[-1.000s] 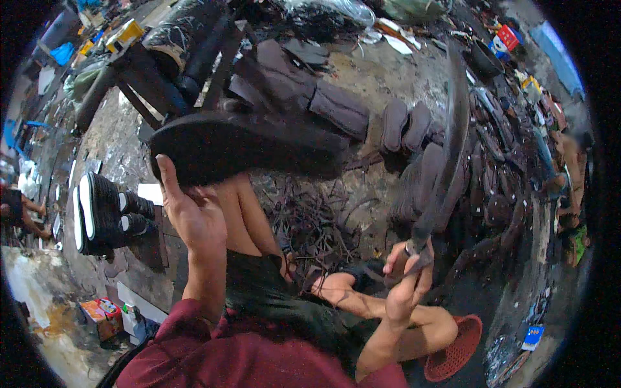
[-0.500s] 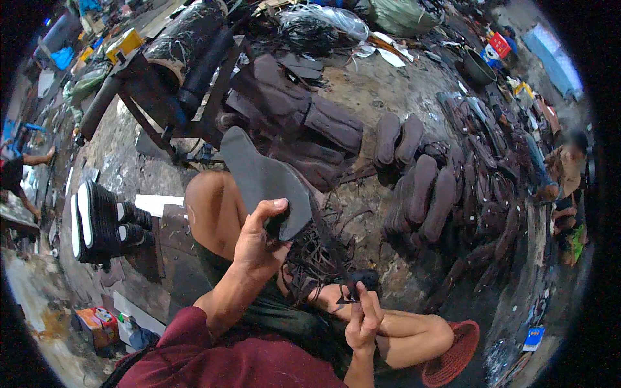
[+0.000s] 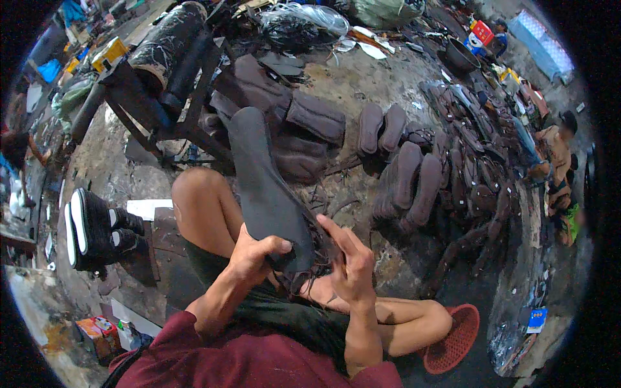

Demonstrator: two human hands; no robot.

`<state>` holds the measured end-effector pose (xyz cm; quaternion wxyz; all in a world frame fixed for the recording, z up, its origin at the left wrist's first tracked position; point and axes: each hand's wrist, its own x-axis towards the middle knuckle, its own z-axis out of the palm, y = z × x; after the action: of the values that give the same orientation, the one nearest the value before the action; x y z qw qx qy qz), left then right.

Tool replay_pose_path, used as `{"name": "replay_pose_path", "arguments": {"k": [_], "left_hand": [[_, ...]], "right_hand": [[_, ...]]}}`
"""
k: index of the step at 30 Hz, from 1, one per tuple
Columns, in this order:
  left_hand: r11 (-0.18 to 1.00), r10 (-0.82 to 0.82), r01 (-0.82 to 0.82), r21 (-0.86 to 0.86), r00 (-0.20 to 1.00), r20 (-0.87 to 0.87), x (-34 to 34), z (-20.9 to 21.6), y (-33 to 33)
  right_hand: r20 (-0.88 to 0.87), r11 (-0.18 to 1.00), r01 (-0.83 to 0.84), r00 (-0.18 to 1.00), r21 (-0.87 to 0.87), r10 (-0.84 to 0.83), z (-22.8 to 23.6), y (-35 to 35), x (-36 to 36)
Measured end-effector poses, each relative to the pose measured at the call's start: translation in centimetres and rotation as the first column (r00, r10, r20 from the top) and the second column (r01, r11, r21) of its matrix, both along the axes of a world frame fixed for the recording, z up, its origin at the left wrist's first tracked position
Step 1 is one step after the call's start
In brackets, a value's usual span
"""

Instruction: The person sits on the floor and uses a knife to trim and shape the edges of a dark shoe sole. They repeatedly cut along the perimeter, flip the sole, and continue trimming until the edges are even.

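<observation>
A dark grey shoe sole (image 3: 262, 178) stands tilted in front of me, its narrow end pointing away. My left hand (image 3: 255, 255) is closed around its near end, thumb pressed on the flat face. Close by the sole's right edge is my right hand (image 3: 352, 262), index finger stretched along that edge and the other fingers curled in. Something dark and thin lies by those fingers, but I cannot make out what they hold. Below the sole, a tangle of thin dark strips (image 3: 310, 278) lies by my legs, partly hidden.
Stacks of brown soles (image 3: 406, 178) fill the right side. Larger dark brown moulded sheets (image 3: 317, 119) lie ahead, beside a black metal stand (image 3: 152, 113). White-edged black soles (image 3: 90, 226) stand at left. A red plastic basket (image 3: 456, 339) is near my right knee. A person (image 3: 553, 158) sits far right.
My right hand has moved up and left, from by my leg to the sole's right edge. The sole has turned more upright and come nearer. The view has shifted slightly.
</observation>
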<state>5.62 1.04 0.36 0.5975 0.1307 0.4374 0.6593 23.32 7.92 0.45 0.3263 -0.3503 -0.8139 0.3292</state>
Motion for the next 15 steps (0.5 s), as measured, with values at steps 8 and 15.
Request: {"name": "replay_pose_path", "arguments": {"k": [8,15], "left_hand": [[0.942,0.300,-0.036,0.333,0.529,-0.794,-6.8,-2.8,2.5],[0.834,0.544,0.045,0.550,-0.232,-0.806,-6.6,-4.5,2.6]], "right_hand": [[-0.380,0.671,-0.014,0.833,-0.742,-0.403,-4.0,-1.0,1.1],[-0.441,0.474,-0.189,0.742,-0.860,-0.505,-0.1,-4.2,1.4]]}}
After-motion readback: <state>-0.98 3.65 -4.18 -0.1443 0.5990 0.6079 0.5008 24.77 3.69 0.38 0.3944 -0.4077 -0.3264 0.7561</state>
